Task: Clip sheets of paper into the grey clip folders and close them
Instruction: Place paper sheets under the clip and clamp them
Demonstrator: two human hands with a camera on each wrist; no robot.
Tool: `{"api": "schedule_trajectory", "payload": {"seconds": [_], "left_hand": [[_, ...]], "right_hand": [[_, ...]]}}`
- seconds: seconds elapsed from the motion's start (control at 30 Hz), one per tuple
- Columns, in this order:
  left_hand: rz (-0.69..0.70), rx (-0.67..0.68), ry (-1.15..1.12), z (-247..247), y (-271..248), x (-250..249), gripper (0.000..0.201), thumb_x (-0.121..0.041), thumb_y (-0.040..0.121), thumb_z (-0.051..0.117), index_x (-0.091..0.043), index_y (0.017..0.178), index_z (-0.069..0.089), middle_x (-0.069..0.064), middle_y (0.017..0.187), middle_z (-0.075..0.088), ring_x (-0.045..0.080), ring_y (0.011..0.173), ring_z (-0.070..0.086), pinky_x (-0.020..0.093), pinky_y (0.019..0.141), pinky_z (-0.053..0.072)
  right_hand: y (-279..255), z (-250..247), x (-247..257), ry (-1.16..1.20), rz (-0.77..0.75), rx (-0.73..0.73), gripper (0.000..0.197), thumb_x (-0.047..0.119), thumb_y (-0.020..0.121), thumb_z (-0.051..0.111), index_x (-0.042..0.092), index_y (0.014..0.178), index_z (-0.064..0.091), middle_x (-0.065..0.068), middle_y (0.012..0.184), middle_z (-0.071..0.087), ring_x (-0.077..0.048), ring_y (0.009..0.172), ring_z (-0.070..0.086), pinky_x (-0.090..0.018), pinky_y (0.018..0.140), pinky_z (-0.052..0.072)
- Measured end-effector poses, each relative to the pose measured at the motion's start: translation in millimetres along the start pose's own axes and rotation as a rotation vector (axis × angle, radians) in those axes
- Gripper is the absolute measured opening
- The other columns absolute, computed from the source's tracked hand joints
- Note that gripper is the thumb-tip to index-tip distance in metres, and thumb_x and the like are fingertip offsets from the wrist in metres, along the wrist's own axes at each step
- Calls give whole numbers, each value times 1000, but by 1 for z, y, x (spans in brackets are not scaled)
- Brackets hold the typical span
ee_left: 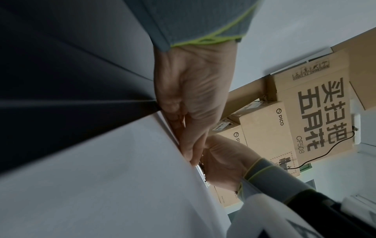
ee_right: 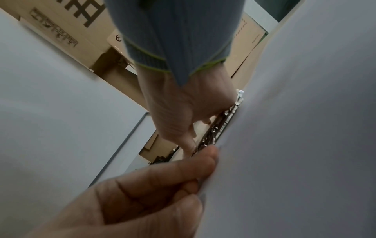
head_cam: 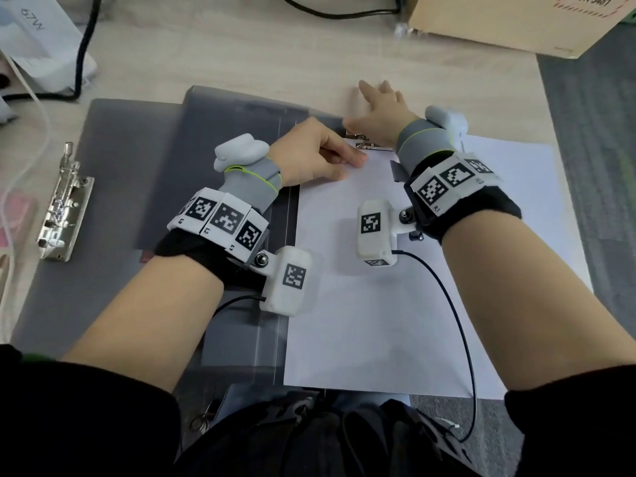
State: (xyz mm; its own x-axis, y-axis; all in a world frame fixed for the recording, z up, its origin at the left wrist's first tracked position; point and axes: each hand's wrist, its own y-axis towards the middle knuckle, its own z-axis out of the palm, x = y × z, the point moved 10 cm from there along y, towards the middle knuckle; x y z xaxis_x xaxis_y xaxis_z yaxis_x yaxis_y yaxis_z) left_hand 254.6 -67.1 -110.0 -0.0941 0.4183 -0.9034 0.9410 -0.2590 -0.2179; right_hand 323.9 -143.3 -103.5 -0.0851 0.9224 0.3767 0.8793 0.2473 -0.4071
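Both hands meet at the top edge of the white paper (head_cam: pixel 371 287): the left hand (head_cam: pixel 311 154) has its fingers curled, pinching the sheet's upper left corner between thumb and fingertips, while the right hand (head_cam: pixel 380 110) lies over the metal clip (head_cam: pixel 366 141) at about twelve o'clock from the sheet, thumb down on the clip and the other fingers spread loosely beyond it toward the bare surface (head_cam: pixel 241 53). Whether the clip is raised or already biting down cannot be told from these views. The main risk, as I judge it, is the sheet sliding or skewing as the clip comes down; if the left pinch slackens early the paper could be caught crooked or miss the clip altogether. A fingertip close to the clip's edge could also get nipped. The paper lies flat on the right half of an open grey folder (head_cam: pixel 237 122), its top edge tucked against the clip and its lower edge near the person's lap at six o'clock. A second grey folder (head_cam: pixel 110 173) lies open underneath at nine o'clock, with its own bright metal clip (head_cam: pixel 63 204) standing bare and holding no paper. Cardboard boxes (head_cam: pixel 499 18) sit at one o'clock.
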Motion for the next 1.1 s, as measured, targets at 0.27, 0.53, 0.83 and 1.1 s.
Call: {"api": "schedule_trajectory", "payload": {"seconds": [0.27,0.53,0.83,1.1], "left_hand": [[-10,-1,35,2,-4,-4,39,3,73,64,-21,103,70,18,116,69,17,98,56,43,105,43],[-50,-42,141,3,-9,-11,38,7,77,60,-8,110,69,16,120,67,14,91,54,30,95,46],[-104,-54,471,41,-37,-29,46,-13,76,64,-26,120,59,0,150,37,22,140,26,34,116,25],[-21,97,579,123,-53,-60,47,-23,74,68,-22,121,60,6,149,38,25,139,30,40,113,28]], "right_hand": [[-5,-2,2,8,-44,-29,59,33,96,43,26,150,20,-4,162,2,-28,149,-3,-44,120,7],[-47,-15,-6,149,-143,-218,42,26,97,44,14,136,47,-13,151,33,-22,148,7,-33,121,-3],[-125,-19,-76,363,-30,-272,35,20,91,54,15,124,60,0,138,54,-17,128,49,-18,96,37],[-187,-17,-154,411,192,-354,42,17,91,52,12,132,52,-8,139,51,-25,127,49,-28,98,40]]}}
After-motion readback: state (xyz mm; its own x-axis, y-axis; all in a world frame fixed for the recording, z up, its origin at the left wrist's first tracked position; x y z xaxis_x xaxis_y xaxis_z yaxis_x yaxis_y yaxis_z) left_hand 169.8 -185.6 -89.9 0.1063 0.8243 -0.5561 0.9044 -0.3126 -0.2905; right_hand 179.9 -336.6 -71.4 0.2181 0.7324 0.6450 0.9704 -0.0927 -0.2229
